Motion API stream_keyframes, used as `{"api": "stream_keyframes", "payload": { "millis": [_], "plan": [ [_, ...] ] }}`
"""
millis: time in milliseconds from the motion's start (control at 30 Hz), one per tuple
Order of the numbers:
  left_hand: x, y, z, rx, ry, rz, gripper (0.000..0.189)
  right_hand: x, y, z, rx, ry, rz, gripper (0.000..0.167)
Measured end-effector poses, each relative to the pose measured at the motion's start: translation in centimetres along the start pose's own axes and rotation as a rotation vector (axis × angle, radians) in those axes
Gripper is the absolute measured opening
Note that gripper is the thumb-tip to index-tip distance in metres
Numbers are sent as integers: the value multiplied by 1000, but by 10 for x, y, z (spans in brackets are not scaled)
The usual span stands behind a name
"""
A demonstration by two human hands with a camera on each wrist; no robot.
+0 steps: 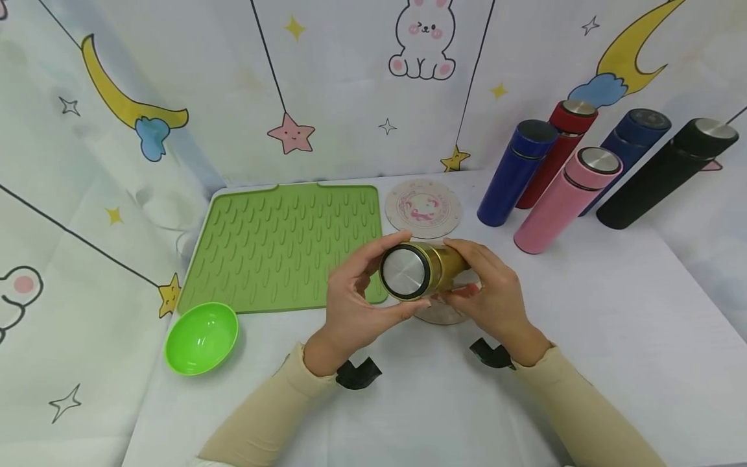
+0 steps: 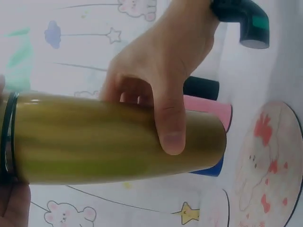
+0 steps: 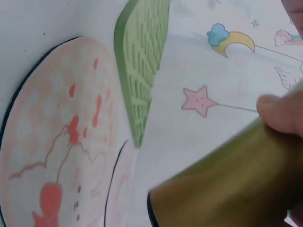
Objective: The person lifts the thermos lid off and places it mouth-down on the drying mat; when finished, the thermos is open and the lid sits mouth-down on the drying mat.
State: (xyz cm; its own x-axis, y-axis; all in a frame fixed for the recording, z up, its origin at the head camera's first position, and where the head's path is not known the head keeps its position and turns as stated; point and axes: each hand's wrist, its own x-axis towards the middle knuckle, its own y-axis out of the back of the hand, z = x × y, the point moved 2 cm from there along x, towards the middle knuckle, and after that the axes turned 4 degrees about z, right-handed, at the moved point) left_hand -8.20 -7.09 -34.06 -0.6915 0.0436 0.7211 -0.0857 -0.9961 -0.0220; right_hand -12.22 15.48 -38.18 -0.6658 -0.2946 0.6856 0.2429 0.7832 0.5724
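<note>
A gold vacuum flask (image 1: pixel 450 264) with a steel-topped cap (image 1: pixel 404 272) is held above the table, its cap end toward the head camera. My left hand (image 1: pixel 357 295) grips it round the cap end, fingers on the far side and thumb below. The right hand (image 1: pixel 493 292) holds the lower body; in the left wrist view its thumb (image 2: pixel 171 127) lies across the gold side near the base. Beneath the flask is a round patterned coaster (image 1: pixel 440 316), partly hidden by flask and hands. In the right wrist view the flask's base end (image 3: pixel 189 198) slants over the coaster's far side.
A green ridged mat (image 1: pixel 280 246) lies at back left, with a green bowl (image 1: pixel 201 338) at its near corner. Another coaster (image 1: pixel 423 207) sits behind the flask. Upright at back right stand pink (image 1: pixel 560 211), blue (image 1: pixel 510 175), red (image 1: pixel 545 162), dark blue (image 1: pixel 629 144) and black (image 1: pixel 659 178) flasks.
</note>
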Motion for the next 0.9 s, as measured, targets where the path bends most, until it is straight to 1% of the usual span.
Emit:
{"api": "stream_keyframes", "payload": {
  "millis": [33, 67, 100, 133, 200, 300, 367, 467, 567, 633, 667, 700, 767, 833, 900],
  "plan": [
    [-1, 0, 0, 1, 4, -7, 86, 0, 1, 1, 6, 3, -10, 79],
    [0, 0, 0, 1, 6, -30, 87, -1, 1, 2, 18, 9, -26, 78],
    [1, 2, 1, 3, 3, -66, 88, -1, 2, 4, 35, 15, -53, 78],
    [3, 3, 3, 10, -3, -113, 89, -1, 3, 6, 55, 22, -84, 79],
    [8, 7, 9, 31, -28, -229, 89, -1, 5, 9, 98, 29, -158, 83],
    [16, 11, 19, 70, -95, -397, 85, -2, 8, 10, 165, 18, -261, 88],
    [19, 12, 25, 89, -140, -477, 82, -4, 10, 11, 201, 9, -305, 88],
    [21, 12, 33, 104, -194, -571, 72, -5, 11, 10, 258, 16, -347, 84],
    [21, 11, 37, 119, -227, -618, 63, -5, 12, 10, 295, 36, -373, 84],
    [19, 10, 37, 128, -237, -604, 62, -5, 12, 10, 297, 50, -368, 85],
    [17, 10, 36, 130, -240, -577, 62, -5, 13, 9, 292, 53, -355, 85],
    [15, 9, 35, 133, -241, -537, 63, -6, 13, 9, 277, 53, -332, 86],
    [11, 7, 31, 140, -231, -430, 67, -7, 13, 7, 214, 56, -255, 87],
    [6, 4, 26, 146, -213, -306, 71, -8, 13, 5, 122, 59, -148, 87],
    [0, 0, 22, 143, -190, -199, 73, -10, 12, 2, 43, 50, -52, 86]
  ]
}}
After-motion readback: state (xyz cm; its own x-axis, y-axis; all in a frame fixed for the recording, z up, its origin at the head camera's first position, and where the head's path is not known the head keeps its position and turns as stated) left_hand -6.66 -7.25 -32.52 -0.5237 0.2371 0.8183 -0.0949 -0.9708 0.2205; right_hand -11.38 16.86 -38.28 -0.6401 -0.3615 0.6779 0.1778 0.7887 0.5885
